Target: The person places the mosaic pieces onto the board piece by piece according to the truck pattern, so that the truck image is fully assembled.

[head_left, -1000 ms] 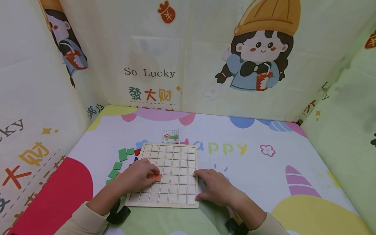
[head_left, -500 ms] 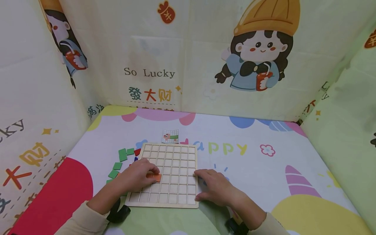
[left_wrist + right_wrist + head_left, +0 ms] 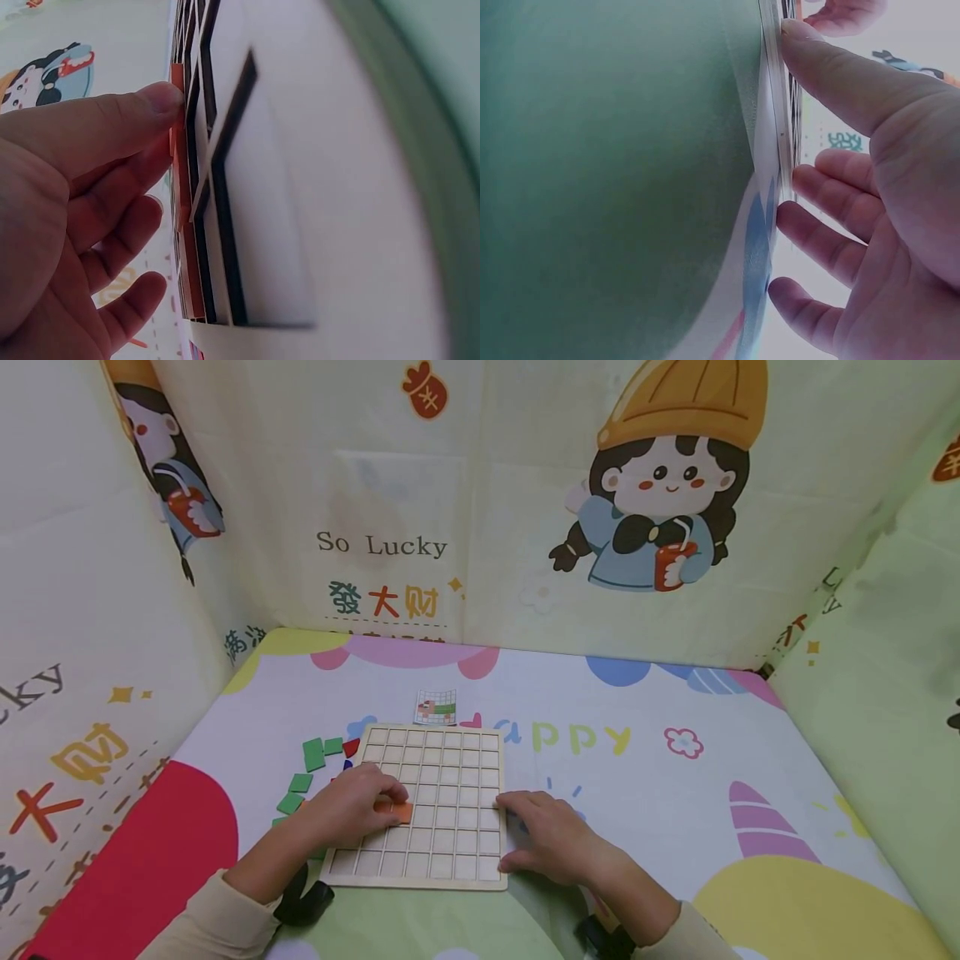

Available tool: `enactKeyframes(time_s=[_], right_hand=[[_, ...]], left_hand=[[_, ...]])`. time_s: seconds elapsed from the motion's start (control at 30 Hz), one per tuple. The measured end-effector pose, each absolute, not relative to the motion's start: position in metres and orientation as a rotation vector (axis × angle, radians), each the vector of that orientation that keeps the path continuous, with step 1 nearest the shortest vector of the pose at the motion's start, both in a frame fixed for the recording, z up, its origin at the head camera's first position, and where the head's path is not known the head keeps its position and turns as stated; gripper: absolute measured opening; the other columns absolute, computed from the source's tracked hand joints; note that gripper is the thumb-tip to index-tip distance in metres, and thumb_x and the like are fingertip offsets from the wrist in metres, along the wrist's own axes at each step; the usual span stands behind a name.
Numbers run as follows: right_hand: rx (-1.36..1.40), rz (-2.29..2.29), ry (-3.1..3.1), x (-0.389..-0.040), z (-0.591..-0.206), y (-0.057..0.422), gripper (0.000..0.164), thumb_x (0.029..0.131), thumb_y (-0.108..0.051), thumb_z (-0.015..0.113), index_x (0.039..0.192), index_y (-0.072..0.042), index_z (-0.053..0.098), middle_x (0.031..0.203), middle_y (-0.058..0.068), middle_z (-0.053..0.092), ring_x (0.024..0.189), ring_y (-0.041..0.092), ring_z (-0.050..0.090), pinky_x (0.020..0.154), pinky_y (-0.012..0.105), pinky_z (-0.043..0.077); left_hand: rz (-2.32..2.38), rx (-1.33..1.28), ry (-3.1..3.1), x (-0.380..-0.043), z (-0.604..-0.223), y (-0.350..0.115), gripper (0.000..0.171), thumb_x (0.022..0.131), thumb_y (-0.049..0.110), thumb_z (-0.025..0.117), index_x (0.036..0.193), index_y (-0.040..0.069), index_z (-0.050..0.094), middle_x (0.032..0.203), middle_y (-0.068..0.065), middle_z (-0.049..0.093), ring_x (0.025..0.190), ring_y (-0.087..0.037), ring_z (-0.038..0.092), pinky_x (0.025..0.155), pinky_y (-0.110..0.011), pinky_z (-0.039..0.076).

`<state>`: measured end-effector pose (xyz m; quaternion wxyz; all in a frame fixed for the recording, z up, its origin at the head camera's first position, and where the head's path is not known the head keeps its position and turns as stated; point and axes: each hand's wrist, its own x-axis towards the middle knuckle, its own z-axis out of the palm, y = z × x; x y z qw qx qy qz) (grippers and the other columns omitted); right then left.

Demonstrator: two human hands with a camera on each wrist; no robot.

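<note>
A pale wooden grid board (image 3: 442,843) lies on the table before me. My left hand (image 3: 358,806) is over its left part, with thumb and fingertips pinching an orange tile (image 3: 405,812) at the board's surface. Seen from the left wrist, the thumb and index finger meet at this orange piece, and another orange tile (image 3: 193,270) sits in the grid below it. My right hand (image 3: 551,835) rests along the board's right edge. Its thumb (image 3: 802,31) and fingertips touch the rim, the fingers spread and only slightly bent.
Loose green tiles (image 3: 313,755) lie left of the board, with a red piece (image 3: 351,748) by its upper left corner. Others are partly hidden behind the left forearm. A small picture card (image 3: 436,707) showing a coloured grid pattern stands behind the board. Patterned cloth walls surround the table.
</note>
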<state>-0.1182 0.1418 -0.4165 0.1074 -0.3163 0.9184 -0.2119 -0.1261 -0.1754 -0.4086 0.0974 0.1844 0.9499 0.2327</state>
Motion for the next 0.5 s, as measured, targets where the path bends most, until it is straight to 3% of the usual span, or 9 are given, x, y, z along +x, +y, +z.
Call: enactKeyframes(time_s=[0.5], right_hand=[[-0.942,-0.624,2.703,-0.1185,-0.4160,0.1424,0.073,0.079,-0.037,0.086,0.138,-0.009,0.053,0.138,0.009,0.056,0.125,0.031,0.052,0.098,0.054,0.043]], left_hand=[[0.689,0.528,2.796,-0.1267,-0.4069,-0.1741,0.021,0.085,0.021,0.081,0.105,0.018,0.075,0.091,0.011,0.058,0.088,-0.012,0.047,0.073,-0.032,0.044]])
